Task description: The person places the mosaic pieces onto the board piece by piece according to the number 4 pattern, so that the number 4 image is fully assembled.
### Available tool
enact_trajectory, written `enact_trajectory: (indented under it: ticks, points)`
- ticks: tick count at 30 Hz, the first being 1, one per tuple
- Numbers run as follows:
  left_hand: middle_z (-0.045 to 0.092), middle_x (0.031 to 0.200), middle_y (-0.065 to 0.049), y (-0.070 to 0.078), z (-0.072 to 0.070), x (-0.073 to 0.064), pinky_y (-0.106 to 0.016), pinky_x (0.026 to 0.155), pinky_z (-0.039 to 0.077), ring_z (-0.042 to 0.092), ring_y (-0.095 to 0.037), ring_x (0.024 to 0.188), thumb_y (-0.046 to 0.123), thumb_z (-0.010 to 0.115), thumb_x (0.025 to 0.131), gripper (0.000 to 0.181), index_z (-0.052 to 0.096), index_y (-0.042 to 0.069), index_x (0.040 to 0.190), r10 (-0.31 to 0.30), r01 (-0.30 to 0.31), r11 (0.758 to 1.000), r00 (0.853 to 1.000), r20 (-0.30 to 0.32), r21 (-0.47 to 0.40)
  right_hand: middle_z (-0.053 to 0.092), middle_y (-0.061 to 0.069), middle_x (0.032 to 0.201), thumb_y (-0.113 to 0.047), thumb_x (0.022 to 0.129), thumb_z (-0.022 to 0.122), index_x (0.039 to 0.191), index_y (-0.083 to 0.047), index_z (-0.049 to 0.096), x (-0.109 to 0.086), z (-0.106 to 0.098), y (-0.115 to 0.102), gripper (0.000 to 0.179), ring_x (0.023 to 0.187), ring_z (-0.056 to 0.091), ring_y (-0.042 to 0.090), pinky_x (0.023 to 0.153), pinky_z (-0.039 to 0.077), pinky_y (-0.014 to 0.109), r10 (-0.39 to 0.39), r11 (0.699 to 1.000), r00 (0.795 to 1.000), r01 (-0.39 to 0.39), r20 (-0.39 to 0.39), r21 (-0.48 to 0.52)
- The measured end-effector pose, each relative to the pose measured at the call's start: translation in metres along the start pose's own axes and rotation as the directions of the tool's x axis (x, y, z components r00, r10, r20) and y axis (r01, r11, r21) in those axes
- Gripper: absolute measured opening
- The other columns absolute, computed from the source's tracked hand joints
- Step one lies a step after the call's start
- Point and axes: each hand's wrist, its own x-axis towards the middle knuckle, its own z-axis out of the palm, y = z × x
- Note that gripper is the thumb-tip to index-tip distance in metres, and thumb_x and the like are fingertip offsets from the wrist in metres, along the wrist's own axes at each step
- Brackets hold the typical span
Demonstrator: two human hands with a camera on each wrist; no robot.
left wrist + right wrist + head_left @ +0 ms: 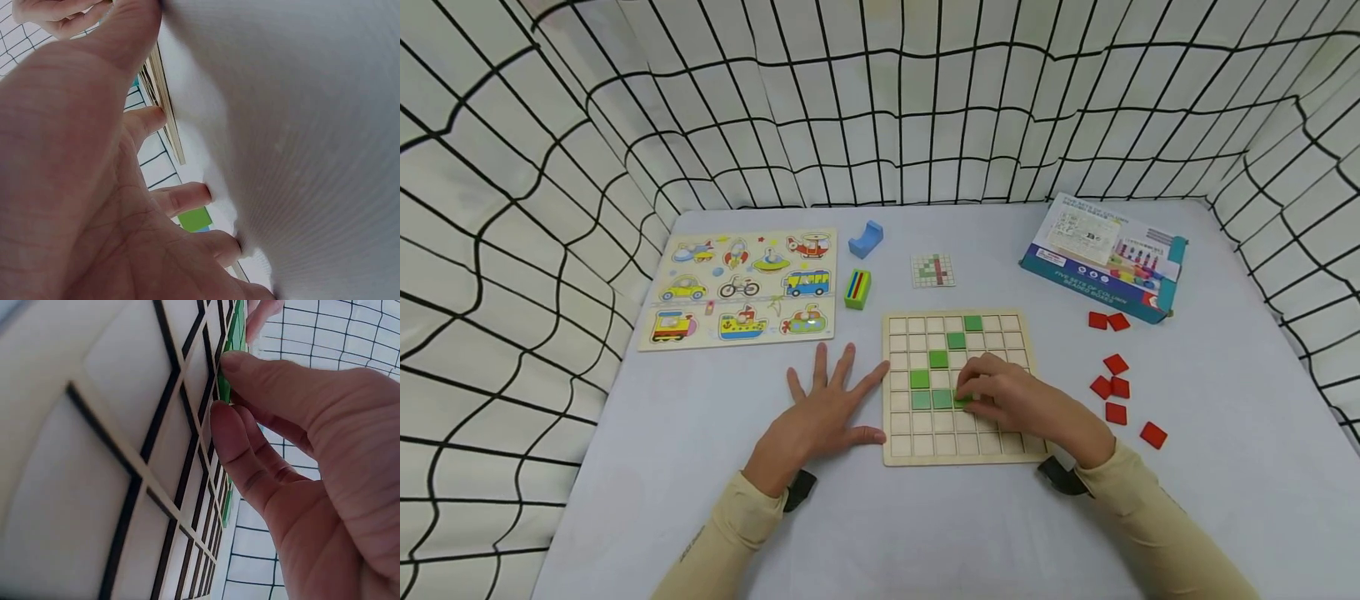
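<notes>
A square wooden grid board (910,450) lies flat, with several green tiles (938,358) set in its cells in a slanting line and a short row. My right hand (1011,404) is over the board and pinches a green tile (224,387) between thumb and fingertips, at the right end of that row. Part of this tile is hidden by the fingers. My left hand (820,421) rests on the table with its fingers spread wide. Its thumb and index fingertip touch the board's left edge, seen also as a pale wooden edge (164,100) in the left wrist view.
Several loose red tiles (1116,364) lie right of the board, below a blue box (1097,250). Beyond the board are a small pattern card (933,271), a striped green block (857,289) and a blue block (867,239). A vehicle puzzle board (745,287) lies left; black netting (880,104) surrounds the table.
</notes>
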Motion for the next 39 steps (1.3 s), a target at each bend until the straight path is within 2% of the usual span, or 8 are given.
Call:
enact_trajectory:
  ticks: [5, 16, 19, 25, 30, 34, 37, 39]
  points:
    - [0.004, 0.181, -0.023, 0.000, 0.001, 0.001, -0.092, 0.116, 0.002, -0.012, -0.060, 0.162, 0.062, 0.078, 0.090, 0.100, 0.025, 0.036, 0.171, 0.001, -0.001, 1.000, 1.000, 0.000, 0.002, 0.071, 0.005, 0.109, -0.009, 0.090, 0.086, 0.105, -0.008, 0.083, 0.000, 0.000, 0.000, 0.015, 0.102, 0.064, 0.018, 0.086, 0.063, 0.031, 0.017, 1.000, 1.000, -0.017, 0.014, -0.008]
    - [0.004, 0.181, -0.023, 0.000, 0.000, 0.000, -0.092, 0.116, 0.003, -0.011, -0.060, 0.162, 0.062, 0.077, 0.090, 0.100, 0.025, 0.036, 0.171, 0.002, -0.002, 1.000, 1.000, 0.003, 0.007, 0.070, 0.006, 0.116, -0.008, 0.090, 0.086, 0.107, -0.009, 0.082, -0.005, 0.000, -0.001, 0.018, 0.109, 0.064, 0.019, 0.090, 0.063, 0.033, -0.008, 1.000, 1.000, 0.008, -0.025, 0.016]
    - [0.004, 0.181, -0.023, 0.000, 0.000, -0.001, -0.092, 0.116, 0.002, -0.011, -0.060, 0.162, 0.062, 0.077, 0.091, 0.099, 0.025, 0.036, 0.171, -0.002, 0.002, 1.000, 1.000, 0.003, 0.009, 0.069, 0.006, 0.121, -0.010, 0.090, 0.087, 0.110, -0.011, 0.082, -0.008, -0.007, -0.002, 0.021, 0.114, 0.065, 0.021, 0.093, 0.064, 0.036, 0.020, 0.999, 0.999, -0.019, -0.029, 0.031]
    - [0.004, 0.181, -0.023, 0.001, 0.000, -0.001, -0.092, 0.116, 0.002, -0.012, -0.060, 0.162, 0.062, 0.077, 0.091, 0.099, 0.024, 0.036, 0.171, 0.001, -0.001, 1.000, 1.000, 0.007, 0.009, 0.069, 0.009, 0.126, -0.009, 0.090, 0.086, 0.114, -0.009, 0.082, -0.016, -0.026, -0.002, 0.024, 0.114, 0.069, 0.024, 0.088, 0.066, 0.035, 0.099, 0.992, 0.994, -0.095, -0.048, 0.081]
    - [0.004, 0.181, -0.024, 0.001, 0.002, 0.000, -0.092, 0.115, 0.002, -0.011, -0.061, 0.162, 0.061, 0.077, 0.091, 0.099, 0.025, 0.036, 0.171, 0.005, -0.005, 1.000, 1.000, 0.005, 0.006, 0.070, 0.012, 0.131, -0.005, 0.088, 0.087, 0.113, -0.010, 0.082, -0.023, -0.049, -0.002, 0.026, 0.113, 0.072, 0.024, 0.082, 0.067, 0.037, 0.109, 0.991, 0.990, -0.102, -0.087, 0.083]
    - [0.004, 0.181, -0.023, 0.000, 0.001, 0.001, -0.092, 0.115, 0.002, -0.012, -0.061, 0.162, 0.060, 0.077, 0.091, 0.099, 0.025, 0.036, 0.171, 0.001, -0.001, 1.000, 1.000, 0.003, 0.011, 0.071, 0.009, 0.130, -0.002, 0.084, 0.089, 0.112, -0.013, 0.082, -0.032, -0.072, 0.001, 0.031, 0.112, 0.072, 0.023, 0.082, 0.064, 0.022, 0.105, 0.994, 0.978, -0.102, -0.180, 0.026]
    - [0.003, 0.181, -0.023, -0.001, 0.001, 0.002, -0.092, 0.116, 0.002, -0.012, -0.060, 0.162, 0.061, 0.077, 0.091, 0.099, 0.025, 0.036, 0.171, 0.001, -0.001, 1.000, 1.000, 0.005, 0.011, 0.073, 0.009, 0.129, 0.002, 0.078, 0.092, 0.114, -0.013, 0.081, -0.044, -0.089, 0.004, 0.040, 0.103, 0.076, 0.019, 0.086, 0.056, 0.008, 0.089, 0.995, 0.962, -0.098, -0.257, -0.022]
    - [0.003, 0.181, -0.023, -0.001, 0.000, 0.002, -0.092, 0.115, 0.002, -0.012, -0.060, 0.162, 0.061, 0.077, 0.091, 0.099, 0.024, 0.036, 0.171, 0.002, -0.002, 1.000, 1.000, 0.006, 0.011, 0.073, 0.010, 0.129, 0.005, 0.074, 0.093, 0.117, -0.011, 0.081, -0.053, -0.100, 0.006, 0.047, 0.095, 0.077, 0.016, 0.087, 0.052, 0.004, 0.081, 0.994, 0.952, -0.098, -0.294, -0.042]
